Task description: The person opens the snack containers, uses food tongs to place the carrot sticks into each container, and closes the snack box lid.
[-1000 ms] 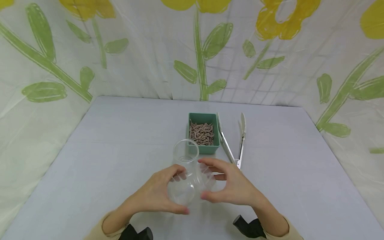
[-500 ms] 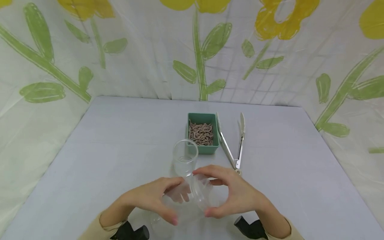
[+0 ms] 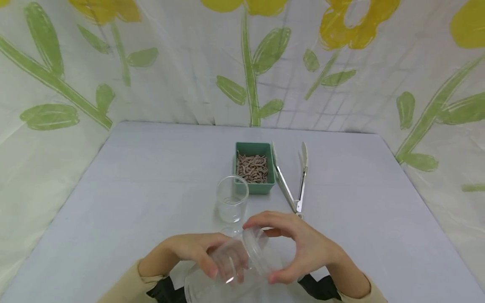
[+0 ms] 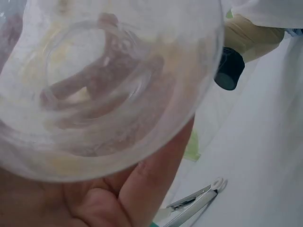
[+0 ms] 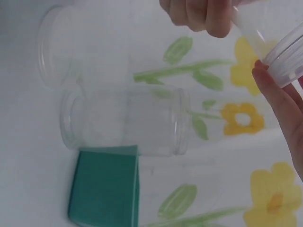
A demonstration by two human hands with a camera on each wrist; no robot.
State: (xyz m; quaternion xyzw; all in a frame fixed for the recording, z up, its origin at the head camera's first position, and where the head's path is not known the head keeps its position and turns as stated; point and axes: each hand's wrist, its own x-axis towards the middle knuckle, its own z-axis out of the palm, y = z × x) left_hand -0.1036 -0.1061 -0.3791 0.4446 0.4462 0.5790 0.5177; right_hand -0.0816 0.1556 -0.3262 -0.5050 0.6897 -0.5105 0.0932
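Note:
My left hand (image 3: 204,250) holds a clear plastic jar (image 3: 229,261), tilted with its base toward the lower left. Through the clear base, fingers show in the left wrist view, where the jar (image 4: 118,156) fills much of the frame. My right hand (image 3: 297,248) grips a clear round lid (image 3: 255,248) by its edge at the jar's upper-right end. In the right wrist view, fingertips touch the rim of this lid (image 5: 286,56); whether it is seated or loose cannot be told. Just beyond the hands, a second clear jar (image 3: 232,210) stands upright and uncovered on the table.
Behind the standing jar sits a green box (image 3: 259,189) of small brown twisted pieces. Spread metal tongs (image 3: 299,198) lie to its right. Another clear round piece (image 5: 45,52) appears beside the standing jar in the right wrist view. A flower-printed curtain (image 3: 182,84) hangs behind the table.
Both hands have come lower and closer to my body with the jar and lid. The jar has tipped toward the lower left, and the lid has come against its upper-right end.

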